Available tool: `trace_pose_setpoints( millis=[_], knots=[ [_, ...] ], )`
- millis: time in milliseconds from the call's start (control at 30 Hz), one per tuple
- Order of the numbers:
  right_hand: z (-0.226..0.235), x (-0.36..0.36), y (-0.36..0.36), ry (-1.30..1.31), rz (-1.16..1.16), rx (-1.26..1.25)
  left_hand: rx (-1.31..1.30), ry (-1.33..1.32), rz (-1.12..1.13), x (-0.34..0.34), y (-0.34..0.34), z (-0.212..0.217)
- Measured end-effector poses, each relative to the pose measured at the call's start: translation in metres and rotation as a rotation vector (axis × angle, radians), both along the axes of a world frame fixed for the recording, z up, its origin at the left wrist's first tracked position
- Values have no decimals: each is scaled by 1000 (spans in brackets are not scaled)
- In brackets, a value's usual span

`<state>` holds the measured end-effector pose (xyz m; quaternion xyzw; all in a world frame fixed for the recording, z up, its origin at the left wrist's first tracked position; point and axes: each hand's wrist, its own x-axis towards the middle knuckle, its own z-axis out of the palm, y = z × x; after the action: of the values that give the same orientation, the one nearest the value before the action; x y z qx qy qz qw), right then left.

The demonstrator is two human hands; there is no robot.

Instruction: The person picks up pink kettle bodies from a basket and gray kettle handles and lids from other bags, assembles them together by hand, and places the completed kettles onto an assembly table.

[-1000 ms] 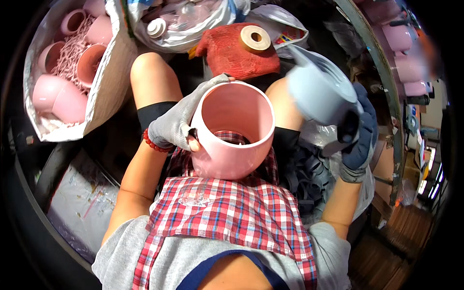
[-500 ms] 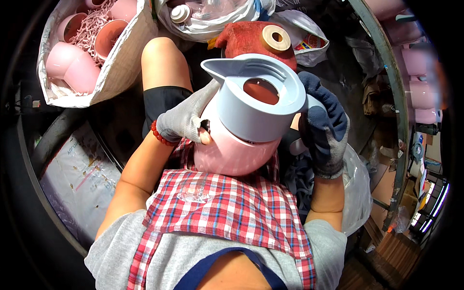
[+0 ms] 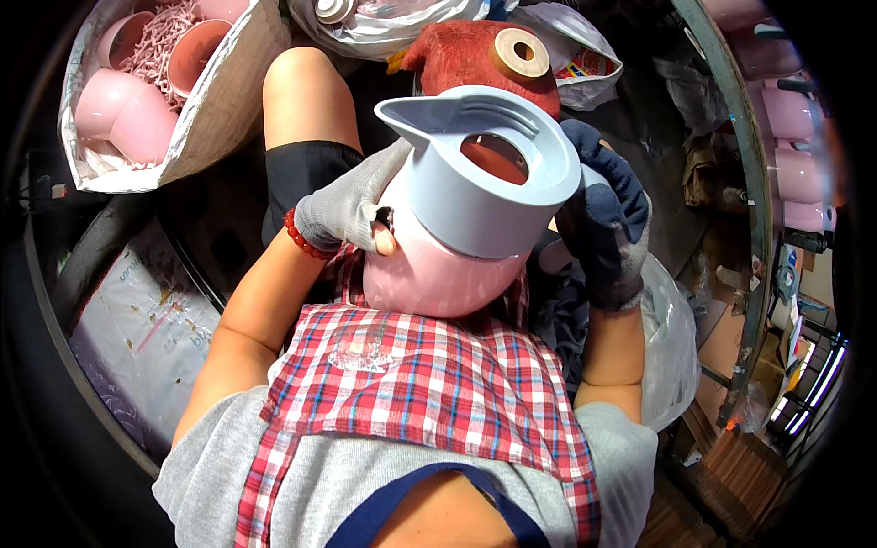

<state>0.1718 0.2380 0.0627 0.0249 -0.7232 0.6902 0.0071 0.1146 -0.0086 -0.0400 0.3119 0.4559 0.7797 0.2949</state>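
A jug (image 3: 448,274) with a glossy pink body and a pale blue-grey spouted collar (image 3: 475,215) leans in my lap, its round top opening facing up. The spout points to the far left. My left hand (image 3: 352,205), in a grey glove with a bare thumb tip showing through a hole, presses around the left side of the pink body. On the other side my right hand (image 3: 607,219), in a dark blue and grey glove, is closed around the handle at the collar's right. The handle is mostly hidden by those fingers.
At the far left a white woven sack (image 3: 215,128) holds pink jug bodies (image 3: 128,114) and shredded filler. A red cloth bundle (image 3: 457,59) bears a tape roll (image 3: 521,53). White plastic bags lie behind it. A metal frame bar (image 3: 740,137) curves past the right, with pink jugs (image 3: 797,173) beyond.
The jug and both hands sit slightly higher in the view, as do the surroundings. Both hands keep their hold, and the right fingers have shifted a little on the handle.
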Motion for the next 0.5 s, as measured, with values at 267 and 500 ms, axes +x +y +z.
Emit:
trace_pose_setpoints(
  millis=[267,500],
  knots=[
    [0,6,-17,-38,-4,-56,-68,10,19,2,-13,-7],
    [-8,-3,-24,78,-27,78,102,43,184,-1,4,36]
  ],
)
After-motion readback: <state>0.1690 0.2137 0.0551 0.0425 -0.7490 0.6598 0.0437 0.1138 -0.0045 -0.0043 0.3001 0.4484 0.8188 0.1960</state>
